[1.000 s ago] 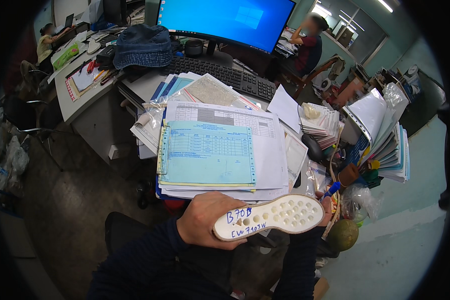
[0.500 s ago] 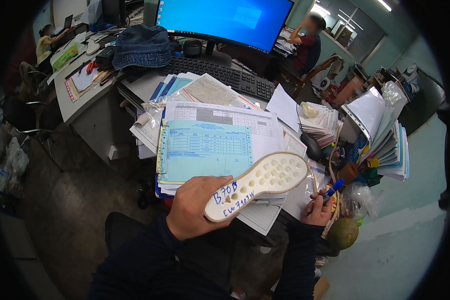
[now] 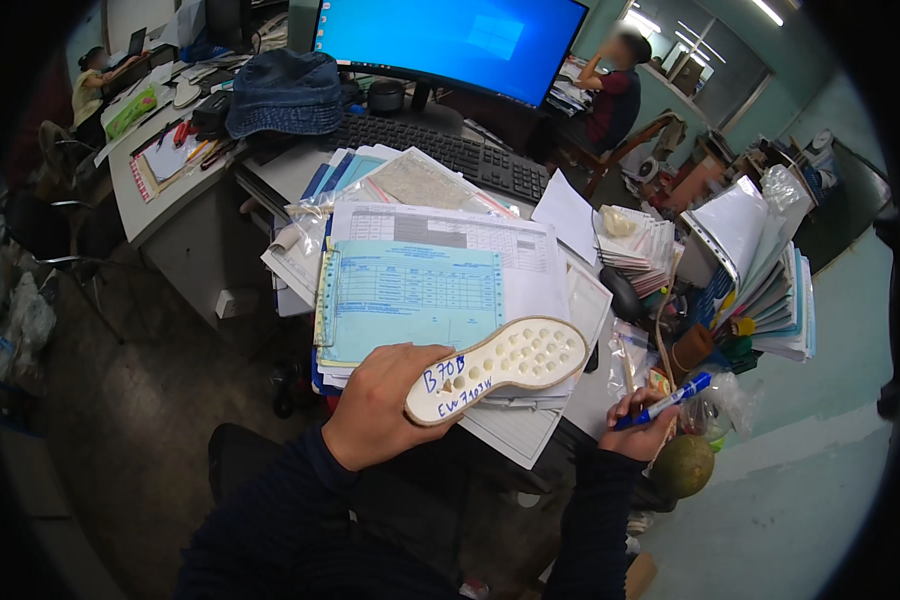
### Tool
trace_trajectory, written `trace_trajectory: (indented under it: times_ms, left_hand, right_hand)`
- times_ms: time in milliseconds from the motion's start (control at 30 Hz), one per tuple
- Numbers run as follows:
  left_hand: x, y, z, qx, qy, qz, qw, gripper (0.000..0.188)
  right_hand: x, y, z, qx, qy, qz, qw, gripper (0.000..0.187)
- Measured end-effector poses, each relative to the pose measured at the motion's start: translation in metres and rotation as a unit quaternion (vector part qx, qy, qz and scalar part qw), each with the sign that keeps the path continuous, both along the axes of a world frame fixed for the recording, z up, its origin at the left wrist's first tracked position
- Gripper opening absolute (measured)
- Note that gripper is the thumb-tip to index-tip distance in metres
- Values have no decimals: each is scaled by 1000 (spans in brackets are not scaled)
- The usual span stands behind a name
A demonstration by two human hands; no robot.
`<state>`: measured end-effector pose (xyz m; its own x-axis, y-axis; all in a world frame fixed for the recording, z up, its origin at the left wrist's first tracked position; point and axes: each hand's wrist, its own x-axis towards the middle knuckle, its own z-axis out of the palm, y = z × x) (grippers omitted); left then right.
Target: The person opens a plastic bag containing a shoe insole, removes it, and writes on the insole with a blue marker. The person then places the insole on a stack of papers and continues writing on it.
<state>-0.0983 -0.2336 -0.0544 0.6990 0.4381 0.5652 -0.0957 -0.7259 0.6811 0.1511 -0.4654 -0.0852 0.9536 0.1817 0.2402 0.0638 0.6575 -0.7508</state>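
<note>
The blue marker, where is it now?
In the head view, the blue marker is right of centre, in the right hand, above the round green object.

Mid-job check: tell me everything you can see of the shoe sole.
The shoe sole has an off-white face that looks like rubber or foam, with a tan-brown edge. Round recesses cluster across its wide forefoot and narrow to a line toward the heel, where there is blue handwriting. The left hand grips the heel end; the forefoot points right and slightly up in the picture. It overlaps papers in view; whether it touches them is unclear.
</note>
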Motion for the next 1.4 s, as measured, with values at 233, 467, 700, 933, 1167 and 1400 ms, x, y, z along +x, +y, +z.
trace_trajectory:
  times_ms: [233,467,700,933,1167,1400]
  left_hand:
    - [2,0,2,-6,35,3,999,64]
    - [1,0,2,-34,62,4,997,63]
    - [0,0,-3,-18,55,8,998,62]
    - [0,-1,-2,-16,60,9,998,61]
    - [1,1,0,-32,61,-7,998,59]
    - [1,1,-1,-29,60,-1,998,59]
  right_hand:
    - [-45,42,30,-179,-155,51,970,31]
    - [-67,71,42,-267,-135,179,937,30]
    - [-68,77,39,-277,-120,201,932,28]
    - [-67,92,45,-284,-132,237,919,31]
    - [-58,103,44,-288,-141,242,916,28]
    - [-60,99,46,-297,-166,215,915,29]
